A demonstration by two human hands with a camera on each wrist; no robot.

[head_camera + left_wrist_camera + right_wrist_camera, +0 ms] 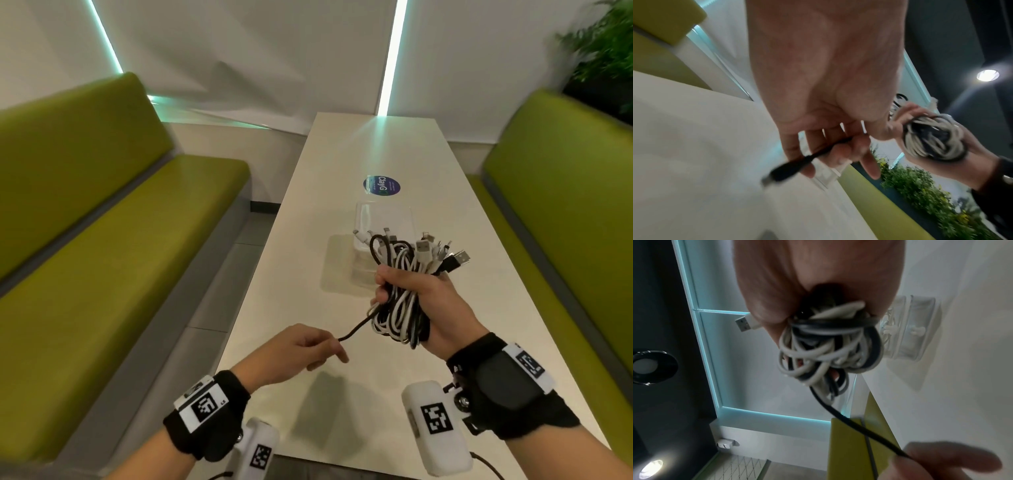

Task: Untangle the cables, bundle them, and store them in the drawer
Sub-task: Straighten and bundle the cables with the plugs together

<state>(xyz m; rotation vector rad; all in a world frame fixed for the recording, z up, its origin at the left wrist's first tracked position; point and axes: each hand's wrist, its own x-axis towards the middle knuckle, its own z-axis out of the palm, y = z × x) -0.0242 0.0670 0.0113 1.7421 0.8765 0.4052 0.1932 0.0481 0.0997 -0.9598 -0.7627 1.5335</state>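
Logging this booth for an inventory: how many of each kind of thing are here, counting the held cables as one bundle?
Green benches: 2
Table: 1
Clear drawer box: 1
Blue sticker: 1
Plant: 1
Cable bundle, gripped by right hand, black cable pinched by left hand: 1
Total: 7

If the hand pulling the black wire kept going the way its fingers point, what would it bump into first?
Probably the cable bundle gripped by the right hand. The left hand points that way along the black cable, though depth is hard to judge.
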